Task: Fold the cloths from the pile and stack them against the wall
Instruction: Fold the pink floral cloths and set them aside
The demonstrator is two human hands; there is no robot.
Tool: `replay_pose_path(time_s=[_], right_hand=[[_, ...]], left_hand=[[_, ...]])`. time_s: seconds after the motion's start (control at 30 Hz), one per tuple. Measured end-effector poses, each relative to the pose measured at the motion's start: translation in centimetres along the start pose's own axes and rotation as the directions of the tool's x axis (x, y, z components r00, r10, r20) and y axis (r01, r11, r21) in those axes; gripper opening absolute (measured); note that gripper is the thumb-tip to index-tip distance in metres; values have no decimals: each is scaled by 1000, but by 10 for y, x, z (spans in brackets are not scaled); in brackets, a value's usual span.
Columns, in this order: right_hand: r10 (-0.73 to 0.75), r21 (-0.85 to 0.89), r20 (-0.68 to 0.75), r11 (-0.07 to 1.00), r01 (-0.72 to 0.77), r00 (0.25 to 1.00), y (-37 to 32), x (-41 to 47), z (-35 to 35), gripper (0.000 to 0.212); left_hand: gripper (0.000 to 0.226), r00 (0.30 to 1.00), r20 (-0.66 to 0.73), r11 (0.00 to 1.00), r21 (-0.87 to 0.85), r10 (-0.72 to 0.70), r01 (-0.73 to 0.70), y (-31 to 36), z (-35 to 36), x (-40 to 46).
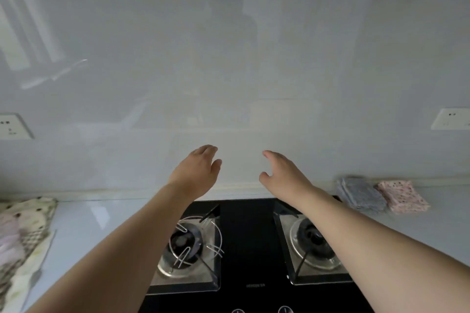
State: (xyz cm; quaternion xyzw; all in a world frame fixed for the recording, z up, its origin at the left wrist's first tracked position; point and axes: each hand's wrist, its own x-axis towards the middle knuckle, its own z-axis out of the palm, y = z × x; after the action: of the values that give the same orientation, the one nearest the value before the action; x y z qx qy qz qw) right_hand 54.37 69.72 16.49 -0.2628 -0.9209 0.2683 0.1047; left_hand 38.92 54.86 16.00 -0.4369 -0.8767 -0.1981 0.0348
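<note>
- The left hand point(201, 173) and the right hand point(282, 173) were both raised over the back of the gas hob point(246, 236), fingers loosely spread, holding nothing and touching nothing.
- The pile of unfolded cloths point(23, 231) lay well off to the outer side of the left hand, on the counter point(84, 218) at the frame's left edge; how many cloths it held could not be told.
- Two folded cloths sat well beyond the right hand, against the wall point(229, 58): a grey folded cloth point(361, 193) touching a pink spotted folded cloth point(403, 195) just beside it.
- Judged from this, part of the work was done and the step in hand was fetching another cloth.
- To do it well, the left hand, being nearer, would best reach across to the pile and pinch only the topmost cloth by an edge, so the rest stayed put.
- Folding would go better on bare counter than over the burners, whose pan supports could snag fabric.
- The finished square would belong with the stack beside the right hand, edges flush to the wall.
</note>
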Motion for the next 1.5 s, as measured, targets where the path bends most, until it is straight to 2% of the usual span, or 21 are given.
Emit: replay_pose_path(time_s=[0.23,0.4,0.67,0.8,1.07,1.27,1.4,1.5], right_hand=[[-48,-5,24,999,48,999,-104,33,77,61],[-77,4,61,997,77,995,-170,61,128,61],[-159,11,168,987,159,973,-231,77,192,60],[-199,49,204,980,193,958,-265,74,225,61],[-240,78,273,971,227,932,-367,81,318,59],[-232,93,360,973,213,904,-413,75,412,57],[-246,77,397,969,236,884,-418,73,468,55],[-272,67,404,961,268,873,-414,74,507,52]], left_hand=[[46,999,-7,999,-5,-35,35,-118,-28,-17],[47,994,-7,994,8,-113,113,-203,-52,-26],[45,970,-47,970,20,-240,241,-287,-75,-67],[46,965,-39,964,54,-259,261,-332,-92,-100],[43,926,-55,923,73,-374,378,-467,-140,-161],[39,905,66,907,82,-420,414,-552,-117,-206],[36,904,130,914,53,-407,403,-580,-83,-229],[32,907,128,914,-9,-401,405,-589,-48,-241]])
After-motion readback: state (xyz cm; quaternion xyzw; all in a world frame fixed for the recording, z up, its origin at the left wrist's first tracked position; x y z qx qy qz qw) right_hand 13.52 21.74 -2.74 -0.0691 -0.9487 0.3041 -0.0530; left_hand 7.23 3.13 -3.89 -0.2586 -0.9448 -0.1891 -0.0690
